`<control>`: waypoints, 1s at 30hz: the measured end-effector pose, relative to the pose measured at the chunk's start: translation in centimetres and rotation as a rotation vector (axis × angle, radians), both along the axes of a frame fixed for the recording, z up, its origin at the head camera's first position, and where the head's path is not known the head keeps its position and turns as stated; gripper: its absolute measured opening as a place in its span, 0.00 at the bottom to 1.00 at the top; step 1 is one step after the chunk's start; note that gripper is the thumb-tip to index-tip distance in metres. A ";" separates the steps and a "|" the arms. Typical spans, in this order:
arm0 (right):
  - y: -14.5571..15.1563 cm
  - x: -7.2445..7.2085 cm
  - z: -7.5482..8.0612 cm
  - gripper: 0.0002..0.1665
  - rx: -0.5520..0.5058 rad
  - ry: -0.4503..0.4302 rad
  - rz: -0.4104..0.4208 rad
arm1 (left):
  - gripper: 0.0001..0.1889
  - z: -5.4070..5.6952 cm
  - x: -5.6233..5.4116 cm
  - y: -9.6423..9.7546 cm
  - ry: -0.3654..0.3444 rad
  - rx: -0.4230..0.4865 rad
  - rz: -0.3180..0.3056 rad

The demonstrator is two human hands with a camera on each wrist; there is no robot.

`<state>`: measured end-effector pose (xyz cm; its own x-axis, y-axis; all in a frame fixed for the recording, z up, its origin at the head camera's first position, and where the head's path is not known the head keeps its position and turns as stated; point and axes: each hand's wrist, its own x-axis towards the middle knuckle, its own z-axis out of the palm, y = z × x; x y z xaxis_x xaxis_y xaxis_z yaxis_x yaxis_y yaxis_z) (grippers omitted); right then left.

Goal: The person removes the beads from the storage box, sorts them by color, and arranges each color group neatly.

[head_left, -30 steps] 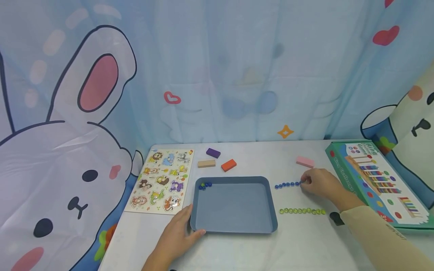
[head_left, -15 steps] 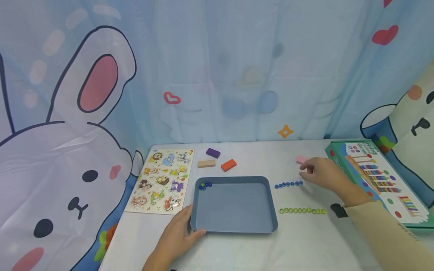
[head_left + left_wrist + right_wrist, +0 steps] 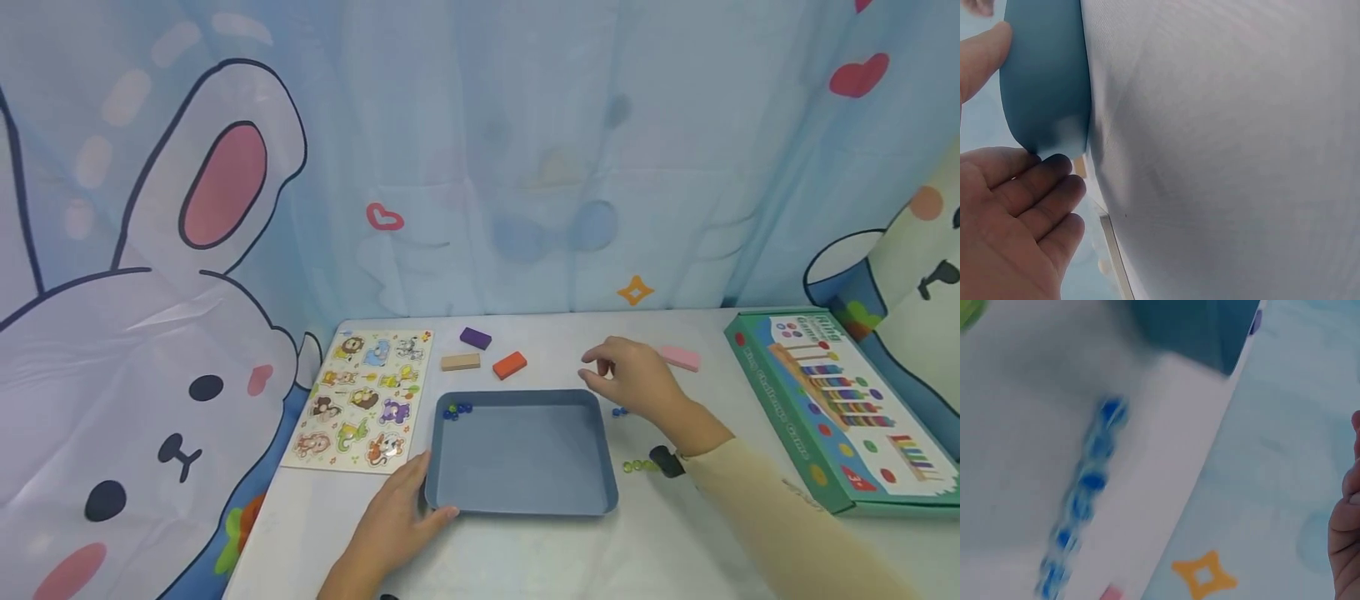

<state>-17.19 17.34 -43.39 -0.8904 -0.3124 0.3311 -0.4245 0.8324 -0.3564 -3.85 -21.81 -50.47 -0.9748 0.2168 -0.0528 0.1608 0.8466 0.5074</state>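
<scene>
A blue-grey tray (image 3: 525,462) lies mid-table, with several blue marbles (image 3: 462,408) and a green one in its back left corner. My left hand (image 3: 393,517) touches the tray's front left corner, thumb at the front rim and fingers along the left side. Above the tray's back right corner hovers my right hand (image 3: 633,383), thumb and index finger apart and nothing visible between them. A row of blue marbles (image 3: 1093,481) runs beside the tray's right side, partly hidden by that hand in the head view. Nearer me, the sleeve covers most of a green marble row (image 3: 636,466).
Purple (image 3: 476,337), tan (image 3: 461,362) and orange (image 3: 510,365) blocks lie behind the tray. A pink block (image 3: 681,358) sits at the back right, near a green game box (image 3: 832,408). An animal puzzle board (image 3: 360,400) lies left of the tray.
My right hand has lifted from the right end of the blue marble row and moved left to the tray's back right corner. My left hand has stayed at the tray.
</scene>
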 end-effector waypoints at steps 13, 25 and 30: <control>-11.8 -1.0 -1.9 0.11 -0.037 -0.018 0.128 | 0.56 0.2 0.0 0.1 -0.010 0.001 0.010; -16.0 -1.2 -5.3 0.14 0.033 -0.174 0.123 | 0.57 0.0 0.0 0.0 -0.018 0.008 0.009; -16.8 -1.2 -5.6 0.15 0.053 -0.223 0.125 | 0.57 -0.2 0.0 -0.1 -0.013 -0.006 0.007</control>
